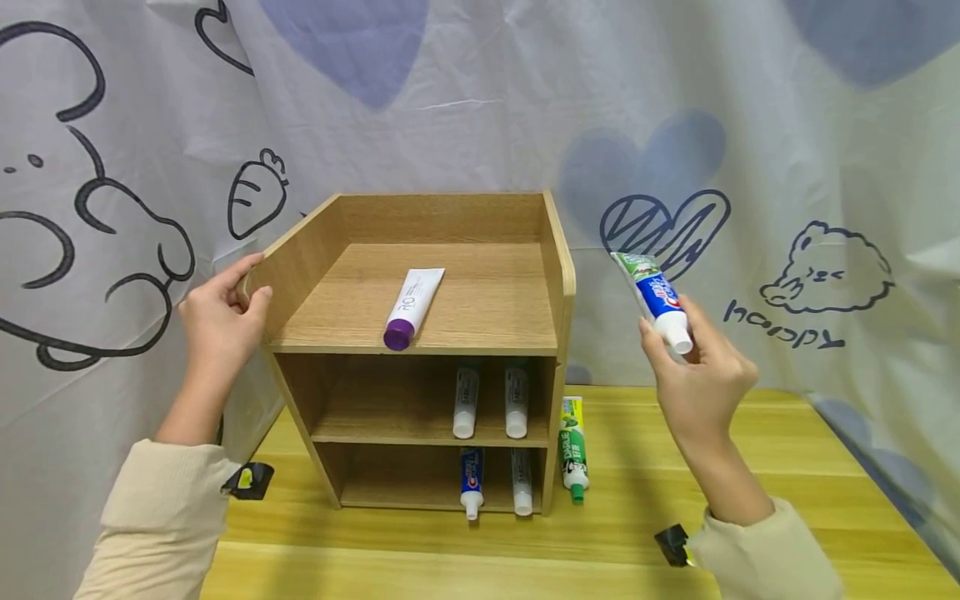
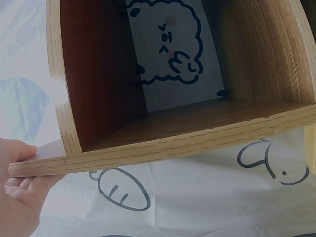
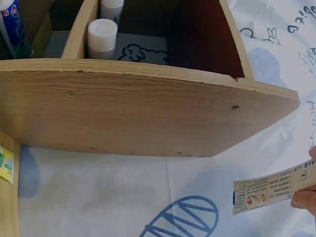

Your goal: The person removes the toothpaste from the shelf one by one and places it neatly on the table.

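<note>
Head view: left hand (image 1: 217,321) grips the shelf (image 1: 420,333) side; right hand (image 1: 697,379) holds a toothpaste tube (image 1: 651,298) beside it, aloft. Best lay it flat beside the purple-capped tube (image 1: 412,307), steadying the shelf

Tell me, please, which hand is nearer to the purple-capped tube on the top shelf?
Left. The left hand grips the organizer's left side wall, beside the purple-capped tube. The right hand holds a blue toothpaste tube out beyond the right wall.
</note>
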`<state>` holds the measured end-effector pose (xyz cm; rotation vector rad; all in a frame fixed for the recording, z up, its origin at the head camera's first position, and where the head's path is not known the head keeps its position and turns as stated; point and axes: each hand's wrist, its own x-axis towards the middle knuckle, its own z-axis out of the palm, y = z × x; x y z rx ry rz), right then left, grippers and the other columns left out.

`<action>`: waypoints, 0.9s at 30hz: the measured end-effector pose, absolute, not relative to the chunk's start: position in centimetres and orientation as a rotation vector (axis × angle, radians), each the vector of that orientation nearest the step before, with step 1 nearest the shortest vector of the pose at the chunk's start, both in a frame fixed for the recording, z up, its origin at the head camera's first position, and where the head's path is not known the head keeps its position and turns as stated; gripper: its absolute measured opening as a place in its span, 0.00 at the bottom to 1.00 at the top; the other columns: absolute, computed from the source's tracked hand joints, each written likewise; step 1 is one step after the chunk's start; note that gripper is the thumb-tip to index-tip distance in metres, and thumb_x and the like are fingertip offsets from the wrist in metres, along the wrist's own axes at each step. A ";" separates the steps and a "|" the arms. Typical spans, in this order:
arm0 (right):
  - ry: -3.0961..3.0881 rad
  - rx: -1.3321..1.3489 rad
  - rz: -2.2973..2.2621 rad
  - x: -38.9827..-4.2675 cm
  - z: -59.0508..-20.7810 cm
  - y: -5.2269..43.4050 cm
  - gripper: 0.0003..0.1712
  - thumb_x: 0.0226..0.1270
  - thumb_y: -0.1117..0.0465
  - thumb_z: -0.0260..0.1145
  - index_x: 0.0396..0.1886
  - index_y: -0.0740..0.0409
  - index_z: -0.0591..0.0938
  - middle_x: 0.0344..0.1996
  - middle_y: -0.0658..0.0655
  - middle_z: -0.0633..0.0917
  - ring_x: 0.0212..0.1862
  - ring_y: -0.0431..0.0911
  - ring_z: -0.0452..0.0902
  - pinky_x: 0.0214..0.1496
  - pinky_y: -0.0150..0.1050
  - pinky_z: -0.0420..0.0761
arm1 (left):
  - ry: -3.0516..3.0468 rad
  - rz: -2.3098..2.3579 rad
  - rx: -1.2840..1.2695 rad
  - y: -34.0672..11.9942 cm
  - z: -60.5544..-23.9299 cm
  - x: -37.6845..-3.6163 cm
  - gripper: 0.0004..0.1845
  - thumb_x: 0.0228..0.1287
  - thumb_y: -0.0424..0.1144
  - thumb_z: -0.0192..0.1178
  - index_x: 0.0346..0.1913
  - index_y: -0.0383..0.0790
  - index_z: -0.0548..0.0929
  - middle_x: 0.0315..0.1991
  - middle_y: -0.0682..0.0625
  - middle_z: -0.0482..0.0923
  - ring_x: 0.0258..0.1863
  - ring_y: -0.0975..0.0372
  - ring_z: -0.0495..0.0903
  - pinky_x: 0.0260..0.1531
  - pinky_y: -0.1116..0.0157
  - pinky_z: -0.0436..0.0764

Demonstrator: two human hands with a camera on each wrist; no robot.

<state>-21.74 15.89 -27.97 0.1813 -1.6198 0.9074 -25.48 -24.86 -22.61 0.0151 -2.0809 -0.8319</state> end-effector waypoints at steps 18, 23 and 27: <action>-1.582 0.122 0.962 -22.2 -31.9 15.8 0.23 0.43 0.74 0.73 0.44 0.73 0.81 0.37 0.72 0.84 0.35 0.16 0.68 0.30 0.10 0.66 | -2.067 -0.842 -0.005 -24.7 -22.7 -25.6 0.19 0.54 0.26 0.58 0.51 0.37 0.82 0.09 0.69 0.55 0.10 0.78 0.54 0.17 0.77 0.56; -1.581 0.115 0.966 -22.3 -33.0 15.9 0.23 0.42 0.75 0.72 0.43 0.74 0.81 0.36 0.73 0.83 0.35 0.15 0.68 0.30 0.10 0.66 | -2.063 -0.841 0.004 -24.7 -22.7 -25.6 0.19 0.54 0.27 0.58 0.50 0.38 0.82 0.09 0.70 0.55 0.10 0.78 0.54 0.16 0.76 0.56; -1.581 0.113 0.969 -22.4 -33.9 16.0 0.23 0.41 0.77 0.72 0.43 0.75 0.80 0.36 0.74 0.83 0.36 0.14 0.68 0.30 0.10 0.66 | -2.062 -0.844 0.009 -24.7 -22.7 -25.6 0.19 0.54 0.27 0.58 0.50 0.38 0.82 0.09 0.70 0.54 0.10 0.78 0.54 0.17 0.76 0.56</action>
